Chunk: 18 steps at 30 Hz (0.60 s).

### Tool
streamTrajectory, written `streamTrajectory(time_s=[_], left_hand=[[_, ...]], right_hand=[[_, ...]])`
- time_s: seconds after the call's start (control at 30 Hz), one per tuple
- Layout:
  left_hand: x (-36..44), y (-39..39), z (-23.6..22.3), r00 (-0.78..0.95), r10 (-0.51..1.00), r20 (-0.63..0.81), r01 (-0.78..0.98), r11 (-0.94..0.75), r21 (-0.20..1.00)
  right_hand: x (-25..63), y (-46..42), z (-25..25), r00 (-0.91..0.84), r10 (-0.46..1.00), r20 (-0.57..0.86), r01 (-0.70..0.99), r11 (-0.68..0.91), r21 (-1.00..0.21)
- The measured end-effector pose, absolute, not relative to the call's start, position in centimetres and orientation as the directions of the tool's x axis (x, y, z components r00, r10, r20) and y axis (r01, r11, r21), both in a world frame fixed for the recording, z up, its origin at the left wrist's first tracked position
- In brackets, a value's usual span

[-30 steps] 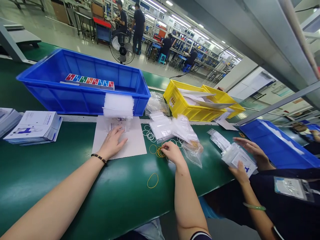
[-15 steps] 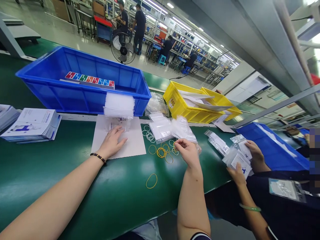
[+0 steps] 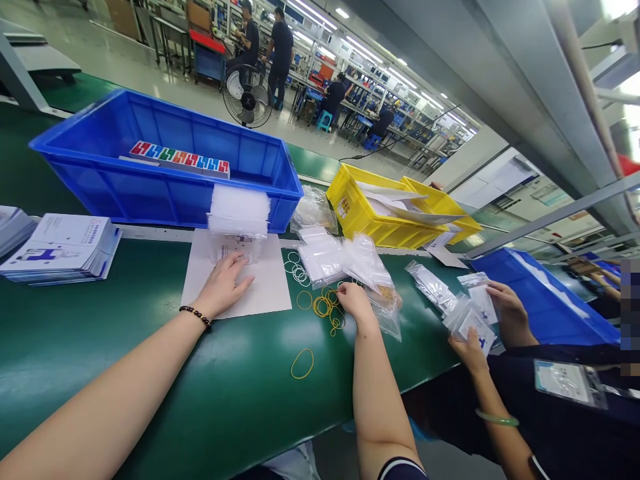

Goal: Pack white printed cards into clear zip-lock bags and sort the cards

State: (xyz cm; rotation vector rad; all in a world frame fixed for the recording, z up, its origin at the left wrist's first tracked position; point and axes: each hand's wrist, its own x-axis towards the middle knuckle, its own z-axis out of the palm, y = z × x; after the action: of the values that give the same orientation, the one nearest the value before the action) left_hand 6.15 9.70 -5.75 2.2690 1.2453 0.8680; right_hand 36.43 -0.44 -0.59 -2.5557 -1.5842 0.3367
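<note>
My left hand (image 3: 230,287) lies flat with fingers apart on a clear plastic bag (image 3: 250,248) holding a printed white item. Under that bag is a white paper sheet (image 3: 265,287). A stack of white foam sheets (image 3: 239,210) sits just beyond my fingertips. My right hand (image 3: 356,300) is pinched at the edge of a pile of yellow rubber bands (image 3: 324,305), its fingertips on a band. White rubber bands (image 3: 296,268) lie behind the pile, and a single yellow band (image 3: 303,364) lies nearer me. Packs of clear bags (image 3: 323,257) rest beyond my right hand.
Behind my left hand stands a blue bin (image 3: 165,193) with coloured boxes inside. Stacked booklets (image 3: 63,247) lie left. A yellow bin (image 3: 375,223) holds papers. At right, a co-worker's hands (image 3: 470,350) hold bagged items beside another blue bin (image 3: 545,293).
My right hand has moved left and slightly down onto the yellow bands, uncovering a clear bag behind it. One band now looks twisted. My left hand stays in place.
</note>
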Motion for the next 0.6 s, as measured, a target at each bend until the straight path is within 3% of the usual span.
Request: streamTrajectory(time_s=[0.6], left_hand=[[6.11,9.71,-5.72,0.414,0.857,0.308,0.61,-0.512,0.605]], right_hand=[[36.08,-0.14,-0.4,0.48,0.85,-0.217,0.851,-0.511,-0.12]])
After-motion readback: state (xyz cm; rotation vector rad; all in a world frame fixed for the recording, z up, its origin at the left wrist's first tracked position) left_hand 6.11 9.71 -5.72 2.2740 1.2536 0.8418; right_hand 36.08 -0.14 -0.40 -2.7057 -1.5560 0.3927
